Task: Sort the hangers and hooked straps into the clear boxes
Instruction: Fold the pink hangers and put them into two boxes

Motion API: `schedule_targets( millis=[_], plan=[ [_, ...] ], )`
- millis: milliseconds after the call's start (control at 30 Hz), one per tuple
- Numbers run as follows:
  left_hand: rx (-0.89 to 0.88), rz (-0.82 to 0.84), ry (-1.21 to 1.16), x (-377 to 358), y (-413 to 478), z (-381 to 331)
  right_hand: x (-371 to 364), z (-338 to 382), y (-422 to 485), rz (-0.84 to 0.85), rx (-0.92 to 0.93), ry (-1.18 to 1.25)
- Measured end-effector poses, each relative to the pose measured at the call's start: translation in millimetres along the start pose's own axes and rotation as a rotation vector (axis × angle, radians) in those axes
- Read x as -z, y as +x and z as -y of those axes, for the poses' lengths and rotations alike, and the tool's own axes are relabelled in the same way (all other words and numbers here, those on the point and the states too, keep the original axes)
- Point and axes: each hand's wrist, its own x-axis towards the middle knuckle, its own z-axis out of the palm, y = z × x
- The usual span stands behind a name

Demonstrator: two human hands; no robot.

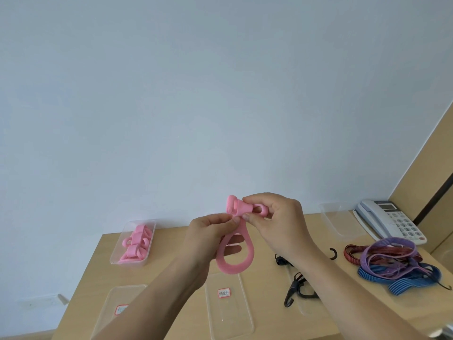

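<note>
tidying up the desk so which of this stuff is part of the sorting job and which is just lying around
Job: pink hanger in the left hand and right hand; clear box of pink hangers; empty clear box; coloured hooked straps; black hooked straps.
Lying about: telephone.

Black hooked straps [294,288] partly hidden.

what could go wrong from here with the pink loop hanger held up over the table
1. The left grip and right grip pinch the soft pink loop hanger only near its top, so it may slip and drop.
2. The clear plastic box of pink hangers already looks fairly full; another may not settle inside.
</note>
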Motion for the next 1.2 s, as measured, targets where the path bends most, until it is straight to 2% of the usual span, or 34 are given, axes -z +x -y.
schedule_targets(
  millis=[200, 300, 433, 533, 600, 733, 1033, 1200],
  plan=[
    [-0.002, 0.141, -0.046, 4, 2, -4, -6, 4, -7, -0.067, 0.167, -0.039],
    [0.007, 0.215, -0.088, 6, 2, -6, -4, 5, -10, -0.008, 0.137, -0.052],
    [0.017, 0.235, -0.13, 9, 4, -5, 0, 8, -10, 0.06, 0.153, -0.031],
    [0.021, 0.248, -0.076, 13, 6, -1, 6, 10, -4, 0.176, 0.055, -0.024],
    [0.023, 0.231, -0.05, 16, 5, 0, 8, 9, 0, 0.313, -0.005, -0.113],
    [0.044, 0.19, -0.015, 22, 2, 3, 2, 11, 2, 0.488, 0.02, -0.337],
    [0.165, 0.23, -0.066, 50, -6, 13, -26, 17, -7, 0.436, -0.069, -0.269],
    [0.163, 0.255, -0.105, 70, -6, 21, -55, 18, -15, 0.384, 0.023, -0.34]
  ],
)
